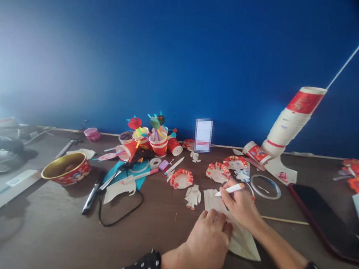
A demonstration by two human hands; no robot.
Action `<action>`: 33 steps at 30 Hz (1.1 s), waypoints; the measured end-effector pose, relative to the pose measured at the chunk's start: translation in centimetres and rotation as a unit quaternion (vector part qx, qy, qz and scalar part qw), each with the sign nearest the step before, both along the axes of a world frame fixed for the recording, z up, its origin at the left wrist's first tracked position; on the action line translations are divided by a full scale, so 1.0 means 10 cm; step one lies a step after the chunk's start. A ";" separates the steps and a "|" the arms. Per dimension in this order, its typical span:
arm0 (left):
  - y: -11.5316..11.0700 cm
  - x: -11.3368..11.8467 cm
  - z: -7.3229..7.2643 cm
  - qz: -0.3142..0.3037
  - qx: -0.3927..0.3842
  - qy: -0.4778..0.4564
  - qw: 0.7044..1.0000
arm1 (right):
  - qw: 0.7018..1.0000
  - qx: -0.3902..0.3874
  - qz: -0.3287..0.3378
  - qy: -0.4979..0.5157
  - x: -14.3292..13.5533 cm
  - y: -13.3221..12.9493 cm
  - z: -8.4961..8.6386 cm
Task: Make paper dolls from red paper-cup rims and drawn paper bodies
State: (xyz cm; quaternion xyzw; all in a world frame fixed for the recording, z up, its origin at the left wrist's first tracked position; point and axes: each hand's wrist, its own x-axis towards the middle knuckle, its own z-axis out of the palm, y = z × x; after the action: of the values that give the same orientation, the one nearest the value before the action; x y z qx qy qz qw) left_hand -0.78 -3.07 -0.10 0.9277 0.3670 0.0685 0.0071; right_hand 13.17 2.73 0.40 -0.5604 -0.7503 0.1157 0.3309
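Observation:
A pale piece of paper (pixel 244 244) lies on the dark table beneath both hands. My left hand (pixel 209 239) rests on the paper's left side, its fingers bent and pressed together on the sheet. In my right hand (pixel 239 204) is a white marker (pixel 232 189) with an orange end, its tip pointing left over the paper's upper part. Just left of the sheet lies a white paper cutout (pixel 193 197). Red-rimmed paper pieces, one at the left (pixel 182 179) and another nearer the middle (pixel 218 172), lie beyond the hands.
A gold-lined red bowl (pixel 66 169) sits at the left, with scissors (pixel 113 176) and a black knife (pixel 93 196) nearby. Decorated paper cups (pixel 158 144) stand at the back. On the right are a tape roll (pixel 265 186), a leaning cup stack (pixel 292 122) and a large phone (pixel 327 222).

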 end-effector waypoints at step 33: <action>0.00 0.01 0.00 0.001 -0.004 -0.011 1.000 | 0.999 0.028 0.019 -0.027 -0.01 -0.03 0.00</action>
State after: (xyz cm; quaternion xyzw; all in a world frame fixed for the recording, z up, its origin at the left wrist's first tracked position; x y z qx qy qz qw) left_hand -0.67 -3.05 -0.11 0.9263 0.3685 0.0769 0.0146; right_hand 13.10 2.43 0.44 -0.5391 -0.7726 0.0860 0.3241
